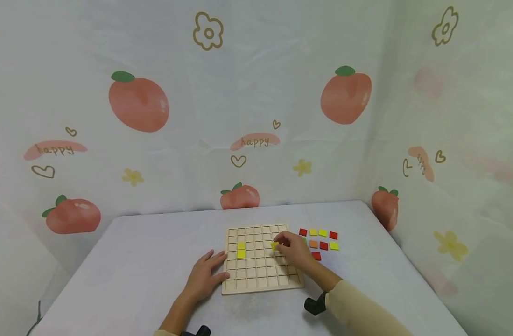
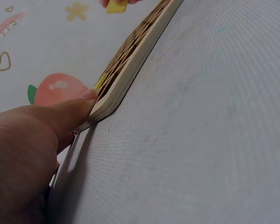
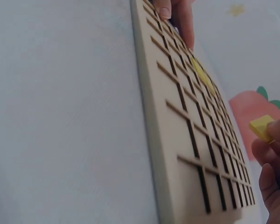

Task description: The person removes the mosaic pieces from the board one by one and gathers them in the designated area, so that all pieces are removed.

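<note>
Head view: right hand (image 1: 296, 249) pinches yellow tile (image 1: 274, 245) flat over grid board (image 1: 260, 276); left hand (image 1: 203, 277) rests flat.

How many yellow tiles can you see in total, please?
6: two seated in the board's left part, one pinched by the right hand, three loose right of the board; the hand may hide others.

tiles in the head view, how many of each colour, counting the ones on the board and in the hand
yellow tile: 6 (2 on the board, 1 pinched by the right hand, 3 loose)
red tile: 4
orange tile: 1
green tile: 1, mostly hidden behind the right hand
total: 12
</note>
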A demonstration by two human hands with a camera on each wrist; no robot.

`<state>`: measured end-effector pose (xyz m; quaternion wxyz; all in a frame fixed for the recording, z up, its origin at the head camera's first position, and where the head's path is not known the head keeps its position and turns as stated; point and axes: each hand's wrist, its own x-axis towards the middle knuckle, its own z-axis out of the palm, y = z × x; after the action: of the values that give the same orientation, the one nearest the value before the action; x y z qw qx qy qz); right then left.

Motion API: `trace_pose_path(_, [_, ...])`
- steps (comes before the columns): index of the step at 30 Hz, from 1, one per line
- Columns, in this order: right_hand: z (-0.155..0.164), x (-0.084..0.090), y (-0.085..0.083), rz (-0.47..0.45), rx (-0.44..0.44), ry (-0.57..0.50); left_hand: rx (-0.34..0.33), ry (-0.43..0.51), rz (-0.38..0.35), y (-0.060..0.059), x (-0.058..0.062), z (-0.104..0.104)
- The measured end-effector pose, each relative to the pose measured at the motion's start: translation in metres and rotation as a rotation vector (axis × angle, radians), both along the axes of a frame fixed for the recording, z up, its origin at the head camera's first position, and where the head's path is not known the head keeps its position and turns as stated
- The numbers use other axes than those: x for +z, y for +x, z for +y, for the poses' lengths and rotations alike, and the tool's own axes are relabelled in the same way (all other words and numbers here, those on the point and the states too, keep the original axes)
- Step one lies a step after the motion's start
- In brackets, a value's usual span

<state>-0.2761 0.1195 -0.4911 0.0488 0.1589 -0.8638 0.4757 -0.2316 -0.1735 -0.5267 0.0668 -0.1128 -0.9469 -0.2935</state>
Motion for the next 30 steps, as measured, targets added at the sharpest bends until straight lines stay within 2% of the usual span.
trace_pose_path(6, [0.022,-0.006,0.008,-0.016,-0.031,0.018,0.009,-0.003,-0.007,-0.001,0.001,0.001])
trace_pose_path(12, [0.043,-0.008,0.019,-0.031,-0.125,0.067,0.005,0.008,-0.006,0.000,0.000,0.001])
trace_pose_path(17, [0.060,-0.010,0.028,-0.042,-0.178,0.062,0.009,0.008,-0.002,0.000,-0.001,0.001])
trace_pose_path(30, [0.105,-0.018,0.035,-0.094,-0.303,0.090,0.002,0.012,0.003,0.000,0.000,0.001])
